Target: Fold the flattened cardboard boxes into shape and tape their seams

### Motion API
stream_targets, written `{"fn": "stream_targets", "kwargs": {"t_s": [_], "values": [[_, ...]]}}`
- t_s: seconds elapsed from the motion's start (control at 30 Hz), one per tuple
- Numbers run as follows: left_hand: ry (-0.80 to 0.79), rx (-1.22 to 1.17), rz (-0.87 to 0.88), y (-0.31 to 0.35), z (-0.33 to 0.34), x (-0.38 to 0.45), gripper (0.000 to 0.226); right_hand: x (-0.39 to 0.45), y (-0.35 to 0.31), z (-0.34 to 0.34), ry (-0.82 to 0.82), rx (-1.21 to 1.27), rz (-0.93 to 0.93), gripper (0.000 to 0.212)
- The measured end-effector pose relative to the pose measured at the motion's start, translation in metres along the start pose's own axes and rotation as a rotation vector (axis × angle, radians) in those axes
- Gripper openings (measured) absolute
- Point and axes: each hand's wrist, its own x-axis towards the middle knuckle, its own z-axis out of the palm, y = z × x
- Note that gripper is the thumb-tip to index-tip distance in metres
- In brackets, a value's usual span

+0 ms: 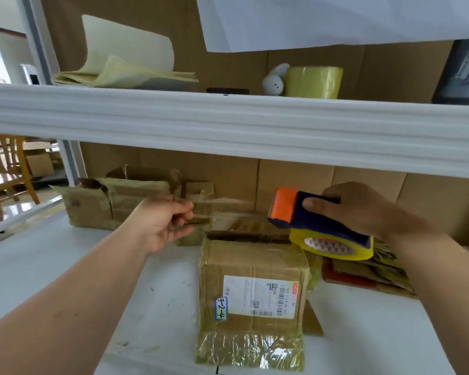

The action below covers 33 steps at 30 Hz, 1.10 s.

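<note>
A cardboard box [251, 269] with a white shipping label and old clear tape stands on the white shelf [65, 266], its far top seam showing a dark gap. My right hand [363, 209] grips a blue and orange tape dispenser [303, 212] with a yellow roll, held above the box's far right corner. My left hand [163, 223] pinches the free end of a clear tape strip [222, 209], which stretches from the dispenser to the left above the box.
More worn cardboard boxes [114, 201] stand at the back left, and flattened cardboard [368, 269] lies to the right of the box. The upper shelf beam [228, 125] runs across just above my hands. On it sit a yellow tape roll [313, 82], a white toy and paper sheets.
</note>
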Motion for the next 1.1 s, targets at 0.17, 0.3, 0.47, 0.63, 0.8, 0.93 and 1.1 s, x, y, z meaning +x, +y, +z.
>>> {"fn": "stream_targets", "kwargs": {"t_s": [0.17,0.3,0.47,0.63,0.8,0.93,1.1], "values": [[0.047,0.037,-0.132,-0.022,-0.002,0.000,0.001,0.017,0.000,0.004,-0.133,-0.059,-0.016,0.066],[0.077,0.027,-0.186,-0.032,-0.003,0.000,0.002,0.025,-0.007,-0.001,-0.144,-0.091,-0.033,0.071],[0.093,0.057,-0.181,-0.030,0.001,0.005,0.004,0.027,-0.007,0.000,-0.159,-0.146,-0.022,0.080],[0.102,0.086,-0.103,-0.032,0.017,0.007,0.010,0.020,-0.002,-0.004,-0.110,-0.157,0.000,0.072],[0.046,0.098,0.011,-0.029,0.031,0.011,0.010,0.008,0.009,0.007,-0.101,-0.143,0.043,0.067],[0.039,0.225,0.029,-0.036,0.030,0.016,0.012,0.000,0.018,0.010,-0.072,-0.104,0.100,0.067],[0.018,0.242,-0.004,-0.043,0.021,0.016,0.010,0.001,0.019,0.014,-0.129,-0.196,0.101,0.063]]}}
